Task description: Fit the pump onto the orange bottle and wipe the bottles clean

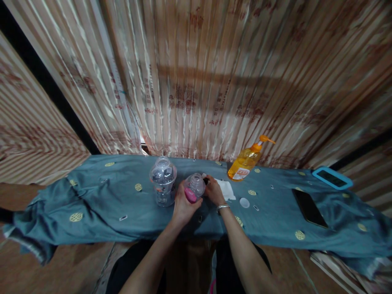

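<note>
My left hand (pixel 183 204) is wrapped round a small clear bottle (pixel 196 185) with a pink band near its base, held tilted just above the blue cloth. My right hand (pixel 213 190), with a silver bracelet on the wrist, is closed beside the bottle's mouth; what its fingers pinch is too small to make out. A white tissue (pixel 226 188) lies just right of that hand. A small white round lid (pixel 244 202) rests on the cloth further right. A larger clear plastic jar (pixel 163 179) stands upright left of the bottle.
The blue patterned cloth (pixel 101 200) covers a long table. An orange pump bottle (pixel 246 161) stands at the back. A black phone (pixel 309 207) and a blue-cased device (pixel 332 178) lie to the right. A striped curtain (pixel 199 73) hangs behind.
</note>
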Demonstrator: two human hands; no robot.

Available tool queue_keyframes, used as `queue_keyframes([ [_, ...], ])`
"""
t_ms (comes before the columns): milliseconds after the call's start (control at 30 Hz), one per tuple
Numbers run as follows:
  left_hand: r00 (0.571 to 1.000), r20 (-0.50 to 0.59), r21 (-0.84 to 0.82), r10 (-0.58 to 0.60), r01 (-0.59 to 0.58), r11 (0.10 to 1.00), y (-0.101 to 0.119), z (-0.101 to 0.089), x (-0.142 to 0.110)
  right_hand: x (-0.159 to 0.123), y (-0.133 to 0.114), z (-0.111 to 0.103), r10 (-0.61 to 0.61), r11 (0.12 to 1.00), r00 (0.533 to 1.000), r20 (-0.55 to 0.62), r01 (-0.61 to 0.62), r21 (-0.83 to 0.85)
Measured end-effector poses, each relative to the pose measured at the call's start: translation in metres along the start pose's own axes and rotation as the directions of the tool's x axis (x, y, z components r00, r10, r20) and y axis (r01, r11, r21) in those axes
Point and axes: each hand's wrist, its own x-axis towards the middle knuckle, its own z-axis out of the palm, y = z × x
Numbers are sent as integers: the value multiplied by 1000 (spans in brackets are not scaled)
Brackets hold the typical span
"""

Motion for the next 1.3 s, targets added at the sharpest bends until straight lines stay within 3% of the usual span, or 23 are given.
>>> queue_keyframes([
  [133,1000,11,3,4,-4,1000,1,0,0,18,5,3,40,993,999,20,-37,-111],
  [267,1000,20,23,-8,8,1000,2,-1,1,30,8,0,54,988,992,114,-36,-153],
  [433,999,29,25,-13,13,1000,6,0,2,31,9,-7,-3,997,978,209,20,-80],
  [600,1000,11,28,4,-4,1000,8,1,1,32,8,-13,-68,998,985,158,68,8],
  [733,1000,14,32,5,-5,999,9,-1,0,23,9,-19,-57,998,990,132,57,3],
  [967,1000,1,15,21,-21,1000,5,-3,-1,-7,6,-15,-22,997,955,296,44,-67],
  [1300,1000,-6,6,8,-8,1000,1,-3,-1,-20,34,-78,156,942,976,153,-100,-320],
])
